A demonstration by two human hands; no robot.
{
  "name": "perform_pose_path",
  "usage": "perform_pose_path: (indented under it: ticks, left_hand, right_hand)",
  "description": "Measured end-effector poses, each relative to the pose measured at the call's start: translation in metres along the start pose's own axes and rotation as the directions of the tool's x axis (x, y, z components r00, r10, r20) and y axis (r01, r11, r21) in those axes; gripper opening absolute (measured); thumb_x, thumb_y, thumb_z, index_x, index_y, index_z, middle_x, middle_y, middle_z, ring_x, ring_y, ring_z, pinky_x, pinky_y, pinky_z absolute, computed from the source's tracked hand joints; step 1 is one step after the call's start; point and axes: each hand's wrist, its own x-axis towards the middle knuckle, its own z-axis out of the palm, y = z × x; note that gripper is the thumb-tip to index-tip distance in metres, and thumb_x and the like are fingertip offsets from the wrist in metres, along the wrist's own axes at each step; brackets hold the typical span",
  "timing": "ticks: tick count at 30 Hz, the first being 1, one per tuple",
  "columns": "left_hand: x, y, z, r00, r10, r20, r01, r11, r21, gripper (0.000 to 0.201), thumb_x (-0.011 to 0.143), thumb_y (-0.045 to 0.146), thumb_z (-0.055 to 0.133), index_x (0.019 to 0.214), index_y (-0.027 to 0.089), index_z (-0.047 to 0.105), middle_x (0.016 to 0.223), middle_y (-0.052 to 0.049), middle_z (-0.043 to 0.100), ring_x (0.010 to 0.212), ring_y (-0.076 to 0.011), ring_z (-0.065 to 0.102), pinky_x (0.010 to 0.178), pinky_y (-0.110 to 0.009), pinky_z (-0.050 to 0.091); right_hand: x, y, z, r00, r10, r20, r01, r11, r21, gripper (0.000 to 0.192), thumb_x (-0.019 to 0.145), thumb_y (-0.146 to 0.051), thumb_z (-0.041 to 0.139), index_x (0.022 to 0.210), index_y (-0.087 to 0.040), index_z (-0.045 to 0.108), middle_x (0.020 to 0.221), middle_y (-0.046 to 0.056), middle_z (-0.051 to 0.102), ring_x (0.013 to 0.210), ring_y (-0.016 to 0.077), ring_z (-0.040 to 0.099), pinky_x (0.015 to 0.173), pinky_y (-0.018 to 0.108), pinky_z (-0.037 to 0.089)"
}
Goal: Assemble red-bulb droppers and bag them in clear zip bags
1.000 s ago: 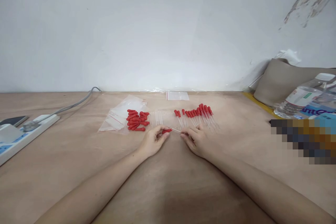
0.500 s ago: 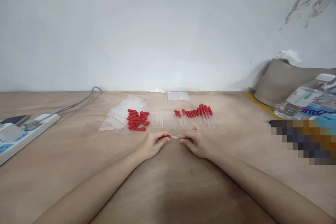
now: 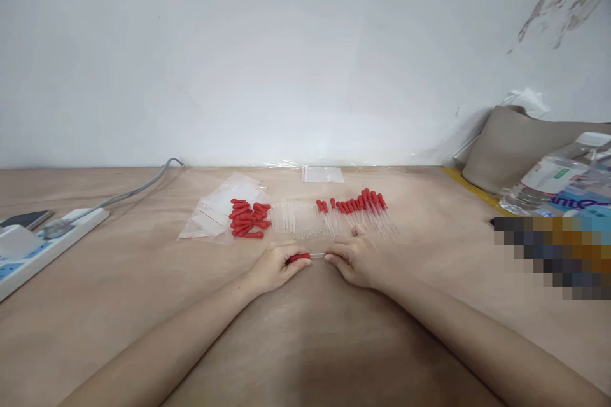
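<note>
We keep both hands pinched on one dropper low over the counter, left hand on red bulb, right hand on glass tube; push straight, tube snaps easily.

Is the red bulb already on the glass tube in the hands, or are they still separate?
Cannot tell. The left hand holds the red bulb, the right hand the glass tube; fingers hide the joint.
</note>
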Motion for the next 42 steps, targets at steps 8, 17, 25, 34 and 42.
perform_pose_path:
  ticks: [8, 17, 25, 34, 42]
  left_hand:
    - [-0.001, -0.002, -0.002, 0.999, 0.041, 0.006, -0.041, 0.998, 0.039, 0.019, 0.084, 0.028, 0.046, 0.084, 0.016, 0.061, 0.073, -0.003, 0.059, 0.068, -0.013, 0.053, 0.062, -0.023, 0.04]
    - [-0.001, -0.01, -0.002, 0.991, 0.133, -0.013, -0.131, 0.984, 0.117, 0.021, 0.086, 0.026, 0.043, 0.087, 0.015, 0.06, 0.074, -0.005, 0.059, 0.068, -0.0138, 0.054, 0.061, -0.023, 0.041]
    - [0.008, -0.016, 0.004, 0.961, 0.169, -0.218, -0.139, 0.979, 0.148, 0.028, 0.082, 0.023, 0.049, 0.11, 0.02, 0.051, 0.098, -0.006, 0.057, 0.084, -0.0155, 0.055, 0.074, -0.027, 0.045]
    - [0.007, -0.016, 0.005, 0.977, 0.011, -0.214, 0.016, 0.992, 0.123, 0.038, 0.079, 0.023, 0.052, 0.115, 0.02, 0.04, 0.084, -0.001, 0.048, 0.059, -0.0099, 0.046, 0.06, -0.025, 0.042]
    - [0.008, -0.015, 0.005, 0.985, -0.012, -0.175, 0.037, 0.989, 0.141, 0.028, 0.078, 0.021, 0.052, 0.105, 0.019, 0.045, 0.083, -0.001, 0.047, 0.058, -0.0097, 0.046, 0.061, -0.024, 0.041]
  right_hand:
    - [0.012, -0.003, 0.009, 0.995, -0.006, 0.098, 0.002, 0.999, 0.048, 0.022, 0.084, -0.022, 0.04, 0.068, -0.018, 0.055, 0.067, -0.001, 0.064, 0.057, 0.0104, 0.048, 0.067, 0.028, 0.021]
    - [0.021, -0.003, 0.012, 0.982, 0.053, 0.179, -0.083, 0.983, 0.165, 0.028, 0.086, -0.022, 0.039, 0.065, -0.018, 0.056, 0.061, -0.003, 0.061, 0.054, 0.0085, 0.048, 0.072, 0.028, 0.026]
    - [0.032, -0.012, -0.033, 0.922, 0.092, 0.377, -0.147, 0.982, 0.12, 0.021, 0.076, -0.02, 0.044, 0.06, -0.017, 0.059, 0.055, -0.001, 0.057, 0.048, 0.009, 0.043, 0.051, 0.021, 0.027]
    - [0.032, 0.066, -0.033, 0.656, 0.753, -0.053, -0.754, 0.651, -0.088, 0.03, 0.072, -0.035, 0.045, 0.047, -0.019, 0.051, 0.054, 0.002, 0.056, 0.055, 0.0142, 0.051, 0.047, 0.023, 0.029]
    - [0.028, 0.086, -0.008, 0.607, 0.79, -0.088, -0.786, 0.579, -0.216, 0.031, 0.074, -0.041, 0.044, 0.062, -0.018, 0.061, 0.07, 0.008, 0.063, 0.069, 0.0203, 0.057, 0.054, 0.027, 0.035]
